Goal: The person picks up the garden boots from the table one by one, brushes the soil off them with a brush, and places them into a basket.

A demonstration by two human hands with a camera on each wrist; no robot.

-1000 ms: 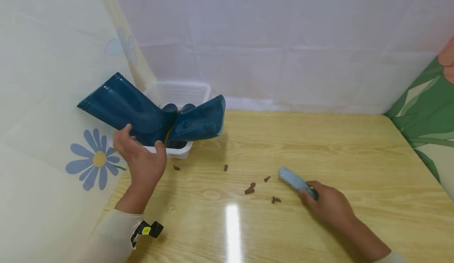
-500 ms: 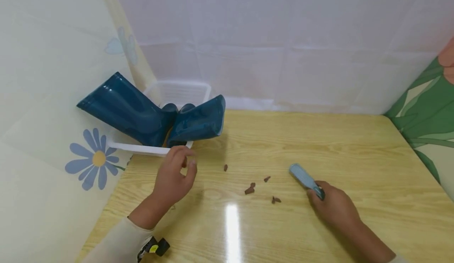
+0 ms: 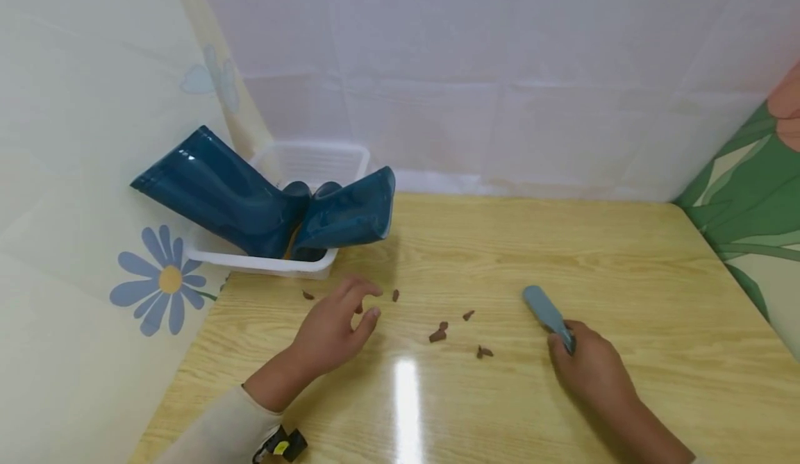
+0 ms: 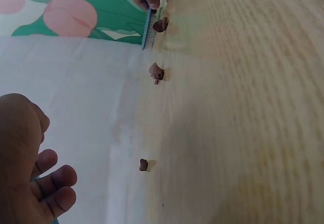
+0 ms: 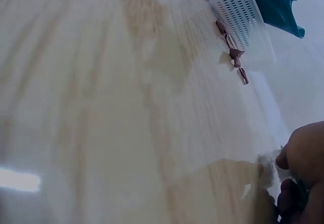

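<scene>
The left hand (image 3: 334, 325) is hovering just over the desk (image 3: 562, 242) near its left edge, fingers loosely spread and slightly bent, gripping nothing; its fingertips are lying close to two small brown crumbs (image 3: 395, 295) that are sitting just in front of the basket. The right hand (image 3: 587, 363) is resting on the desk toward the near edge, right of the middle, with its fingers curling round the dark end of a pale blue brush (image 3: 545, 309), whose free end is pointing away toward the far left. More brown crumbs are lying between the two hands, a larger clump (image 3: 439, 334) near the middle of the desk and another (image 3: 484, 352) closer to the brush. A white slotted basket (image 3: 269, 264) is sitting in the far left corner of the desk, and two dark blue rubber boots (image 3: 250, 203) are standing in it with their feet down, one shaft leaning left over the rim against the flowered curtain (image 3: 94, 172), the other leaning right over the desk. In the left wrist view the crumbs are showing in a row on the wood, with the right hand's fingertips at the far end.
</scene>
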